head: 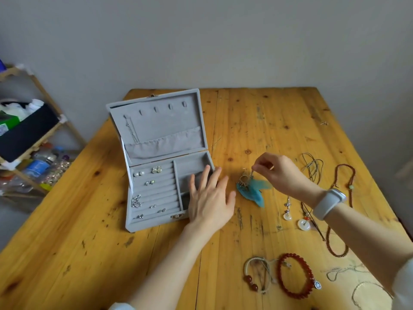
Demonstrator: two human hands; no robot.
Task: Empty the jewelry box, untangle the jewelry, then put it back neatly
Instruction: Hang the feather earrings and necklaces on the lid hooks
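Grey velvet lines the open jewelry box [156, 162], which sits just left of the left hand [210, 200]; that hand hovers flat with its fingers spread, the fingertips [206, 170] reaching over the box's right-hand compartments and holding nothing. Small stud earrings [154, 170] and a silver chain piece [135, 201] sit in the ring rolls on the far side of the box from this hand, and a thin chain [131, 132] hangs inside the raised lid.

Between the two hands, a teal feather earring [252, 191] dangles with its feathers touching the wooden table [89, 220]. The right hand [279, 173], with a pale wristband [328, 203], pinches the earring's metal hook between thumb and forefinger, the other fingers curled.

Just beyond the right wrist lie two white disc pendants [299, 220] on cords, a tangle of grey cord [311, 166] and a long brown bead strand [342, 211]. Nearer the person, below the right forearm, rest a red bead bracelet [295, 275], a woven cord bracelet [257, 274] touching it, and pale thin chains [348, 278].
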